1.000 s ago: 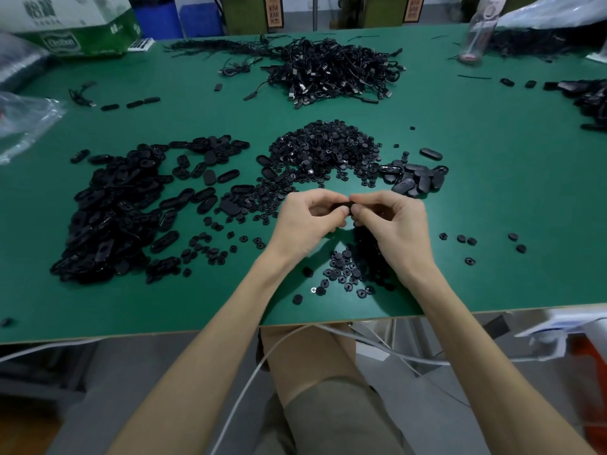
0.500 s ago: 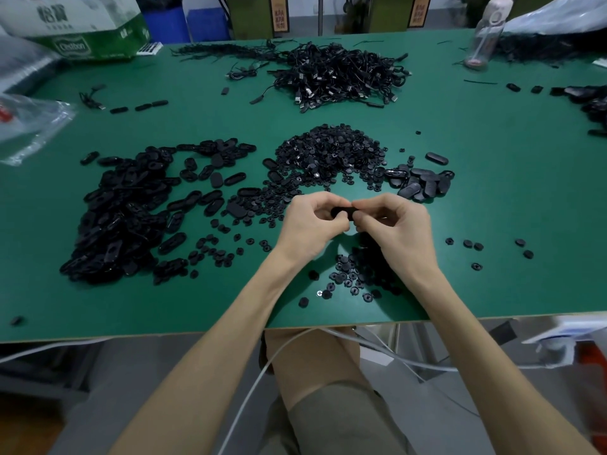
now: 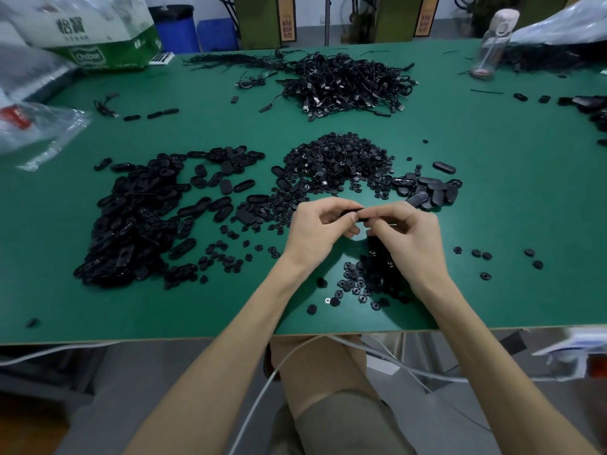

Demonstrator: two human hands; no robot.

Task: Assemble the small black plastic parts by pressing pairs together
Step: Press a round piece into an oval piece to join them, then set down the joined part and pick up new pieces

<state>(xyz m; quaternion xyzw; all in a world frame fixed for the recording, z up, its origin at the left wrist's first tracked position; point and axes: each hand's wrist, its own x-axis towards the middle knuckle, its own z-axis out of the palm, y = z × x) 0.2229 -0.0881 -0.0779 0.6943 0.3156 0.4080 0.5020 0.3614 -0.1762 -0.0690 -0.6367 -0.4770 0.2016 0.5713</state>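
Note:
My left hand (image 3: 317, 229) and my right hand (image 3: 409, 239) meet fingertip to fingertip over the green table (image 3: 492, 198). Between them both pinch one small black oval part (image 3: 354, 213), mostly hidden by the fingers. A big heap of black oval parts (image 3: 138, 218) lies to the left. A mound of small round black parts (image 3: 338, 159) sits just beyond the hands. More round parts (image 3: 364, 280) are scattered under my right wrist. A small cluster of oval pieces (image 3: 427, 188) lies to the right of the mound.
A tangle of black cables (image 3: 348, 83) lies at the far middle. A green and white carton (image 3: 98, 34) and plastic bags (image 3: 36, 126) stand at the far left. A clear bottle (image 3: 492, 41) is at the far right. White cables hang below the table's near edge (image 3: 197, 338).
The hands stay together on the part with small finger shifts. The whole scene has slid slightly lower in view as the head tilted.

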